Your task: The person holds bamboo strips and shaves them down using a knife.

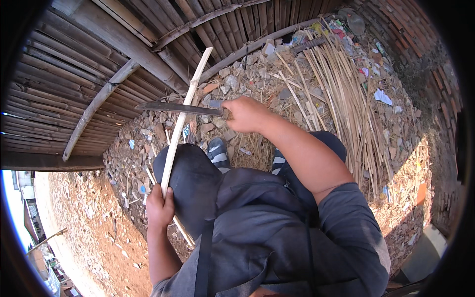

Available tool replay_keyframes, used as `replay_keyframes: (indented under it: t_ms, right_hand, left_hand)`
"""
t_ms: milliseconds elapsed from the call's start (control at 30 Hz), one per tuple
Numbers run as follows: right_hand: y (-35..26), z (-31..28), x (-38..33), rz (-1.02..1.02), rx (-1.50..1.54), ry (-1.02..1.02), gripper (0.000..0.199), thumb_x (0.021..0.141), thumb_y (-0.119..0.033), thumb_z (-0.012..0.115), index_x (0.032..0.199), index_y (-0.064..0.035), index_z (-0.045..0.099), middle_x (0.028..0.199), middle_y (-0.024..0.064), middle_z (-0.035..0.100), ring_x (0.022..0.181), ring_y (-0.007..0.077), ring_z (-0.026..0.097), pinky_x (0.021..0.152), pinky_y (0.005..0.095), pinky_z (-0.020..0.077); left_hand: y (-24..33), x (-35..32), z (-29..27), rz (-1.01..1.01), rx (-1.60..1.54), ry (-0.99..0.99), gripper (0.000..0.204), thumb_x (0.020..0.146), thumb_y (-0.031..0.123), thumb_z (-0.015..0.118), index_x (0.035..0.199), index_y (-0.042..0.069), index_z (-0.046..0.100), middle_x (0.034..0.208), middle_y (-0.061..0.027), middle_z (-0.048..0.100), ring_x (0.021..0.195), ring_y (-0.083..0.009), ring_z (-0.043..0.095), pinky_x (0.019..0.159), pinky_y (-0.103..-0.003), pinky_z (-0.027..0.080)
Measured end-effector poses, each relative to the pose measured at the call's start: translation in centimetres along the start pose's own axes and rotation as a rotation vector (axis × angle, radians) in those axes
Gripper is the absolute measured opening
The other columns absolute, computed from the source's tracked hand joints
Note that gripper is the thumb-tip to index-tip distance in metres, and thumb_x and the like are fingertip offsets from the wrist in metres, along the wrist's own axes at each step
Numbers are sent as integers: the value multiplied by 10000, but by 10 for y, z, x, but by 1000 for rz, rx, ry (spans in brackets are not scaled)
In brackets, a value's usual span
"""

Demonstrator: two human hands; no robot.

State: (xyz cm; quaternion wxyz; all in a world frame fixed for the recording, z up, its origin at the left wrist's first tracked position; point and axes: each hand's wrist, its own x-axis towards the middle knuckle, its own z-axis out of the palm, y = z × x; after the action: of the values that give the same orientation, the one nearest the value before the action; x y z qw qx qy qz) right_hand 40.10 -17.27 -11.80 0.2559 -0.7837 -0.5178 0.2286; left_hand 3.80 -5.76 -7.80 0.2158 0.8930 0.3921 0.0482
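My left hand (160, 207) is closed around the lower end of a long pale bamboo strip (174, 141). The strip slants up and away past my left knee, its far end near the bamboo wall. In my right hand (243, 114) is the handle of a machete (185, 108), fingers wrapped around it. Its dark blade points left and crosses the strip at about mid-length. Whether the edge bites into the wood I cannot tell. More thin strips (185, 232) lie beside and below my left thigh, partly hidden.
A big bundle of split bamboo strips (354, 104) lies on the rubble to the right. Bamboo-slat walling (64, 84) with poles rises at the left and ahead; a brick wall (415, 29) stands at far right. My sandalled feet (217, 152) rest among stones, straw and litter.
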Motion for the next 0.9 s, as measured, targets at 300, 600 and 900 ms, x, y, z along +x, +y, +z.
replay_keyframes:
  t_ms: [300,600,900]
  right_hand:
    - [36,-26,8,50,63,106,433,757,-211,706,1157,-49,698,981,245,709,947,416,680,858,486,541]
    - [-18,-12,-4,-71,-105,33,469,752,-201,689,1207,-89,687,916,218,716,907,418,688,854,505,557]
    - [47,-24,10,130,45,233,434,767,-223,702,1169,-60,690,975,234,714,944,405,690,864,471,548]
  left_hand:
    - [-6,1,3,14,-26,5,285,982,224,622,845,9,495,641,-225,564,606,-449,571,568,-489,436]
    - [-4,-2,1,14,51,4,261,977,210,619,859,11,499,653,-234,586,628,-460,597,576,-509,447]
    - [-2,5,-1,34,87,-22,282,968,234,625,847,15,495,665,-242,595,650,-477,603,585,-524,450]
